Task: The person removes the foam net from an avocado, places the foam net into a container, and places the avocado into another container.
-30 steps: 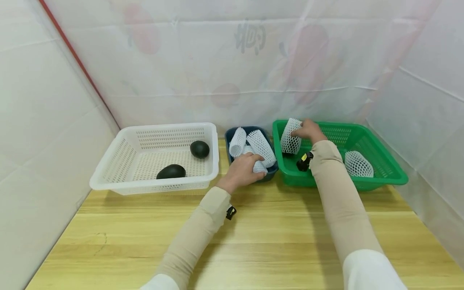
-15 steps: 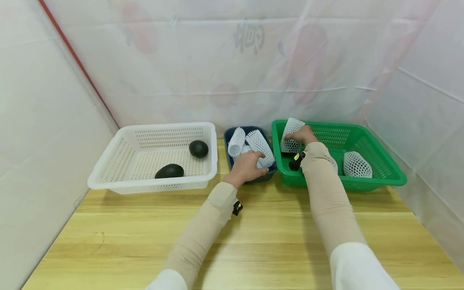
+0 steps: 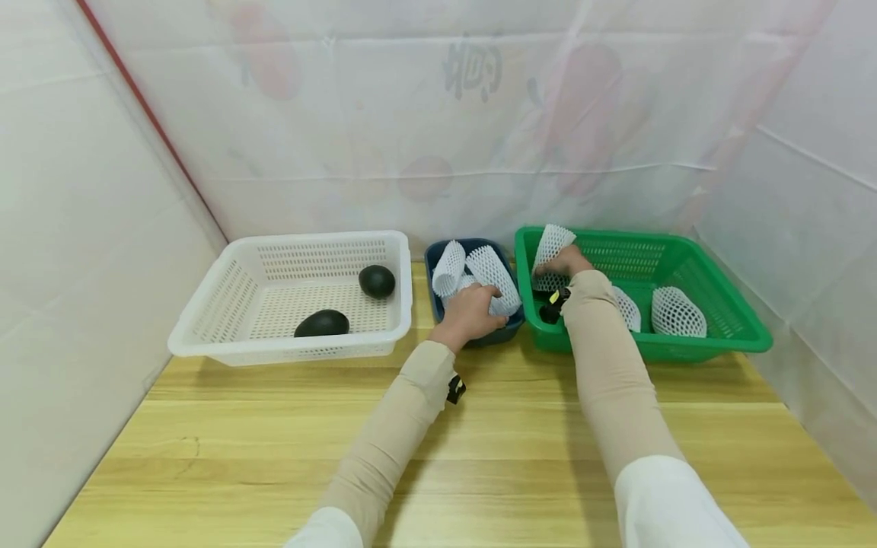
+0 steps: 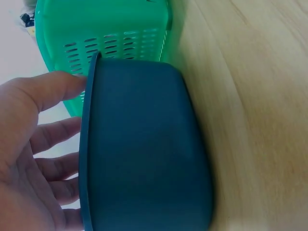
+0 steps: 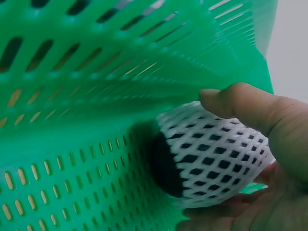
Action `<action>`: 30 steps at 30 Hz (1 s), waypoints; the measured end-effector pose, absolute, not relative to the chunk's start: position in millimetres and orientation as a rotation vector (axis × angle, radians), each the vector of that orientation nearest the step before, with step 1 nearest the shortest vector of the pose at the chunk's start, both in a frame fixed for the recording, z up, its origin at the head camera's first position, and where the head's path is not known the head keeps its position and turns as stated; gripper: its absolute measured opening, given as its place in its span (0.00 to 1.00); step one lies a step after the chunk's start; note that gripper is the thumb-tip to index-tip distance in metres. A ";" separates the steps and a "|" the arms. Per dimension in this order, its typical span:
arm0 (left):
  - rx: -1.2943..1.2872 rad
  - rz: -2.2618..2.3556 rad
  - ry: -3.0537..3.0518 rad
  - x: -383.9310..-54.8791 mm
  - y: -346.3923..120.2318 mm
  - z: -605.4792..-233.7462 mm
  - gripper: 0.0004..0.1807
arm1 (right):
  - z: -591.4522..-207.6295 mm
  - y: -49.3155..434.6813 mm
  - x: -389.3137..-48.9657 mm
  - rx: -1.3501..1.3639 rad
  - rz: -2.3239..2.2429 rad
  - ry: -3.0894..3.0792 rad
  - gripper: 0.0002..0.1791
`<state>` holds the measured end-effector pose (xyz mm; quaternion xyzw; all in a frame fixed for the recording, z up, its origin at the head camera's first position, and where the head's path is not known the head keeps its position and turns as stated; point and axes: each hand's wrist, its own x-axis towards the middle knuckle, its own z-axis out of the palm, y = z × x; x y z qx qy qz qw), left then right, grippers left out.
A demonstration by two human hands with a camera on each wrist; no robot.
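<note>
In the green basket (image 3: pixel 630 262), my right hand (image 3: pixel 572 260) holds a dark avocado (image 5: pixel 166 166) dressed in a white foam net sleeve (image 5: pixel 221 156). Its bare dark end sticks out low, while the loose end of the sleeve rises above the hand. Thumb and fingers lie on opposite sides of the net in the right wrist view. My left hand (image 3: pixel 469 312) rests over the front of the small dark blue bin (image 4: pixel 139 144), fingers loosely bent past its rim. White foam sleeves (image 3: pixel 493 275) fill that bin, one partly hidden beneath the hand.
Two netted fruits (image 3: pixel 678 312) lie toward the right of the green basket, one partly behind my right forearm. At left stands a white basket (image 3: pixel 301 297) with two bare avocados (image 3: pixel 377 281). The wooden table (image 3: pixel 507 449) ends against draped sheets behind the baskets.
My right hand has moved lower and slightly left along the netted avocado, uncovering another netted fruit behind the forearm. My left hand has shifted slightly right over the blue bin.
</note>
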<state>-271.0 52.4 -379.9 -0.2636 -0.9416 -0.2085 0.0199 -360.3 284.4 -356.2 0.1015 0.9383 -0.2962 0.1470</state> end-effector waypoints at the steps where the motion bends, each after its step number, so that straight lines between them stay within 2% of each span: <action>1: -0.819 -0.647 -2.923 -271.4 52.4 -380.0 0.24 | -356.9 285.2 -360.9 0.283 -0.846 2.693 0.49; 6: -0.817 -0.677 -2.931 -271.8 51.4 -381.8 0.24 | -359.6 288.4 -363.9 0.241 -0.816 2.696 0.46; 12: -0.811 -0.684 -2.944 -272.5 48.5 -384.4 0.25 | -360.8 288.8 -363.3 0.264 -0.856 2.646 0.48; 18: -0.822 -0.704 -2.930 -273.7 48.5 -382.6 0.24 | -357.9 288.9 -360.0 0.200 -0.796 2.666 0.45; 30: -0.838 -0.657 -2.907 -272.8 33.4 -354.1 0.26 | -319.4 297.0 -329.4 0.195 -1.100 2.570 0.46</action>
